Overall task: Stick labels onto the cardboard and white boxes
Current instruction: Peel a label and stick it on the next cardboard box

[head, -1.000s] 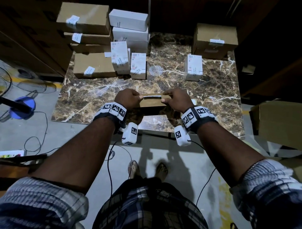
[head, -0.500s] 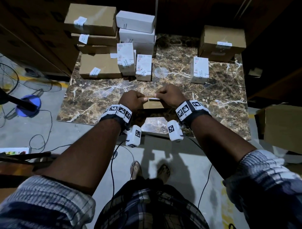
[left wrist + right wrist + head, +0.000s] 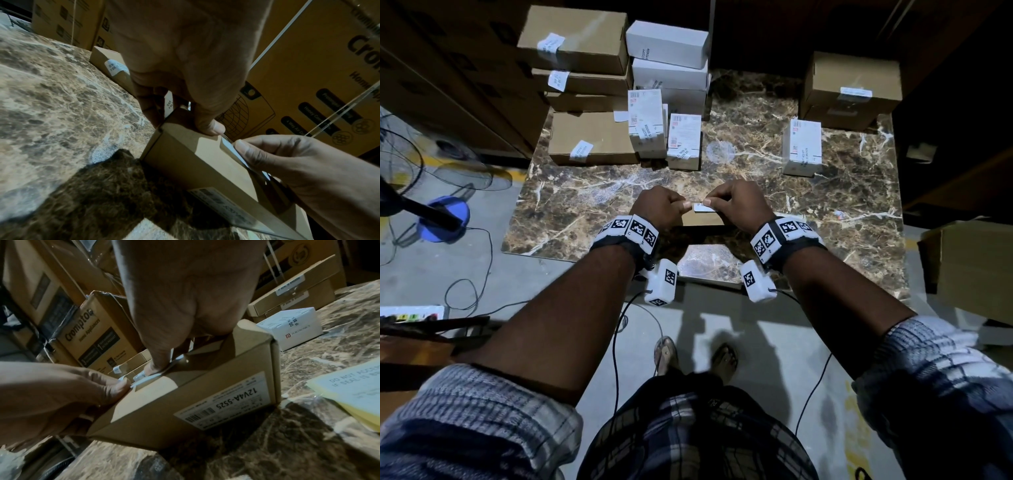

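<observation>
Closer together now, both hands pinch label atop cardboard box.

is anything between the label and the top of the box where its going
Nothing visible. The label, pinched by the right hand, already lies on the top edge of the cardboard box; the left hand thumb is at its other end.

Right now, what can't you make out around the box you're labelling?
- Label text: too small in head view, edge-on in left wrist view.
- Left hand fingers behind cardboard box: hidden by the hand's back.
- Barcode sticker fine print: blurred.
- Sticker sheets: cut off by the right wrist frame edge.
</observation>
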`<state>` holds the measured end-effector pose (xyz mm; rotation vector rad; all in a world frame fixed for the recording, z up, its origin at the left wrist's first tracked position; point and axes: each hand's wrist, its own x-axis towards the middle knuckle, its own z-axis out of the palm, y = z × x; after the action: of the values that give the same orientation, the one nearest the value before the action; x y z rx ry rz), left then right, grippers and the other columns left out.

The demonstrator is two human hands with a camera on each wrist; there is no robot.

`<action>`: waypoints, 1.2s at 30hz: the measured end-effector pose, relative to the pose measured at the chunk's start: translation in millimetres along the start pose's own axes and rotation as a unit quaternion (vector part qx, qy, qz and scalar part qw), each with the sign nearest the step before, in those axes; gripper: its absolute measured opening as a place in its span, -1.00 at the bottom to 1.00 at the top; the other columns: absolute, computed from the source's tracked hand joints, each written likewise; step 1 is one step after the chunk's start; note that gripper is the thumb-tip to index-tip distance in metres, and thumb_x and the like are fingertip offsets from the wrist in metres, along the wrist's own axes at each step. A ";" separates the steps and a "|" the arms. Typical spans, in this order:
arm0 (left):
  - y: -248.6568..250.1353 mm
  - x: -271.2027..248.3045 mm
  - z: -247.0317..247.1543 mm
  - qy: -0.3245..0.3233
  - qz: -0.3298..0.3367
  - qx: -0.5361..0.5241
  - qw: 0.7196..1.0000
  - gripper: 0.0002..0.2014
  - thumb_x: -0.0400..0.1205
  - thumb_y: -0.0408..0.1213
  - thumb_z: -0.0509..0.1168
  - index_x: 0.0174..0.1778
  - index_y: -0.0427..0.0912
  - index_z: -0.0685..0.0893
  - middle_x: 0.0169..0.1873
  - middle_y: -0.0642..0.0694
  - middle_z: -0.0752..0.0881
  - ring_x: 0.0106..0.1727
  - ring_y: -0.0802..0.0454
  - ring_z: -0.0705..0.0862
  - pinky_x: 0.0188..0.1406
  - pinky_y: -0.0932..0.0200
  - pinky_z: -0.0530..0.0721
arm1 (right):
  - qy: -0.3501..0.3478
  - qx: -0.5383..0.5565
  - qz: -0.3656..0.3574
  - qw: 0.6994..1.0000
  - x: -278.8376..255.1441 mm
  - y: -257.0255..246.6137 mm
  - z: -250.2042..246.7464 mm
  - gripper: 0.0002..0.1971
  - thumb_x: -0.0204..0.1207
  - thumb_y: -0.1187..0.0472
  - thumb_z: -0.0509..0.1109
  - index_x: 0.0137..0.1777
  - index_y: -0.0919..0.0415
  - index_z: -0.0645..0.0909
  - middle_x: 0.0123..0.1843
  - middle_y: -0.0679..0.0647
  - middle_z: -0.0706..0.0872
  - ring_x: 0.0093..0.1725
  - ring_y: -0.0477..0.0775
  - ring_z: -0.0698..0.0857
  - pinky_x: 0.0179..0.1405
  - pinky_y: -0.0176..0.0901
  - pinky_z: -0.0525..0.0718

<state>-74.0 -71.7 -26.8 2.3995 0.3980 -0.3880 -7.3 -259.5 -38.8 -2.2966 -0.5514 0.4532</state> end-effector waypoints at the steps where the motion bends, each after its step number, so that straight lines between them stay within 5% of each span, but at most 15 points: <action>1: 0.2 -0.1 0.1 0.001 0.000 0.004 1.000 -0.72 0.67 -0.03 0.34 0.09 -0.12 0.85 -0.05 -0.17 0.84 -0.03 -0.08 0.74 -0.03 0.09 0.66 | 0.001 0.000 -0.010 1.000 -1.5 -0.6 -1.0 -0.82 0.56 0.09 0.52 0.03 0.15 0.86 -0.06 0.07 0.87 -0.16 -0.09 0.71 -0.03 -0.13 0.62; 10: 13.2 1.0 2.4 0.031 -0.016 0.057 0.998 -0.70 0.64 0.04 0.36 0.12 -0.05 0.84 0.02 -0.12 0.83 0.07 -0.10 0.74 0.03 0.09 0.68 | -0.024 -0.020 -0.052 0.998 -4.6 4.6 -7.0 -0.83 0.58 0.25 0.47 0.10 0.20 0.85 0.02 0.11 0.87 -0.07 -0.03 0.74 -0.04 -0.28 0.54; 14: 22.8 2.2 11.6 0.037 -0.023 0.022 0.999 -0.65 0.65 0.12 0.31 0.00 -0.07 0.83 -0.06 -0.13 0.83 0.00 -0.09 0.74 -0.12 0.17 0.51 | -0.037 -0.032 -0.042 0.998 0.5 1.6 -7.7 -0.83 0.59 0.24 0.46 0.10 0.20 0.84 0.06 0.13 0.86 0.03 0.08 0.78 0.08 -0.15 0.65; 20: 25.1 7.8 17.2 0.047 -0.046 0.004 0.998 -0.71 0.62 0.05 0.39 -0.20 -0.11 0.78 -0.14 -0.15 0.82 -0.03 -0.13 0.75 -0.14 0.16 0.53 | -0.062 -0.044 -0.035 0.997 2.7 1.9 -13.8 -0.82 0.59 0.32 0.43 0.12 0.23 0.82 0.09 0.13 0.85 0.02 -0.02 0.71 0.03 -0.28 0.50; 27: 22.7 9.1 12.6 0.059 -0.041 -0.004 0.997 -0.75 0.61 -0.15 0.45 0.15 -0.16 0.77 0.17 -0.17 0.76 0.21 -0.09 0.69 0.08 0.17 0.55 | -0.030 0.007 0.011 0.999 5.1 2.9 -10.0 -0.90 0.49 0.17 0.58 -0.07 0.18 0.85 -0.14 0.09 0.85 -0.12 0.07 0.79 -0.06 0.04 0.75; 31: 25.1 10.4 13.3 0.051 -0.041 -0.005 0.998 -0.75 0.63 -0.19 0.44 0.20 -0.17 0.76 0.21 -0.20 0.75 0.25 -0.10 0.69 0.07 0.19 0.54 | 0.028 0.006 0.024 0.999 7.1 2.1 1.7 -0.81 0.44 0.06 0.62 -0.22 0.18 0.83 -0.25 0.08 0.81 -0.22 0.09 0.77 -0.19 0.02 0.73; 36: 24.5 10.8 12.8 0.051 -0.044 -0.012 0.998 -0.75 0.64 -0.23 0.42 0.23 -0.15 0.75 0.24 -0.16 0.73 0.27 -0.10 0.67 0.16 0.15 0.55 | 0.000 0.008 0.007 1.000 1.5 7.0 -11.2 -0.90 0.53 0.19 0.54 -0.08 0.20 0.86 -0.14 0.06 0.84 -0.15 0.03 0.76 -0.10 -0.04 0.71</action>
<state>-57.1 -96.0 -26.4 2.3900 0.5520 -0.2995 1.0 -269.6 -36.5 -2.2869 -0.5298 0.4639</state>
